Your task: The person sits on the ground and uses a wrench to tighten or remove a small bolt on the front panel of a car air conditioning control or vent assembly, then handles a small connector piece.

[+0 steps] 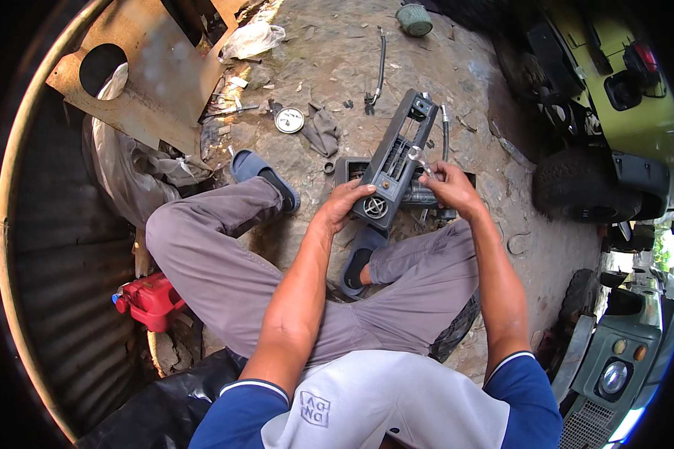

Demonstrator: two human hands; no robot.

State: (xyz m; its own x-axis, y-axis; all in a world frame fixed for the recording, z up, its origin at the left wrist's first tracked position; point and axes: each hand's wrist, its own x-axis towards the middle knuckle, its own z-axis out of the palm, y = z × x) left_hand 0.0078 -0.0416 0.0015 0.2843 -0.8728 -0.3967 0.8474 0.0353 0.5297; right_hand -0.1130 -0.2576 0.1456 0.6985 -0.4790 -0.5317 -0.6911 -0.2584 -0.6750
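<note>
Panel (394, 159), dk grey, upper ctr of frame: L hand (343, 202) clasps lower end, R hand (452, 188) pinches silver pc (416, 153) by its face. Prob. fitting/loosening step; next likely needs steady L grip.

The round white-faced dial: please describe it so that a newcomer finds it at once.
On the rough brown ground, look beyond the left blue-grey slipper. The dial lies there, left of a crumpled grey cloth; its round white face sets it apart from darker neighbours.
</note>
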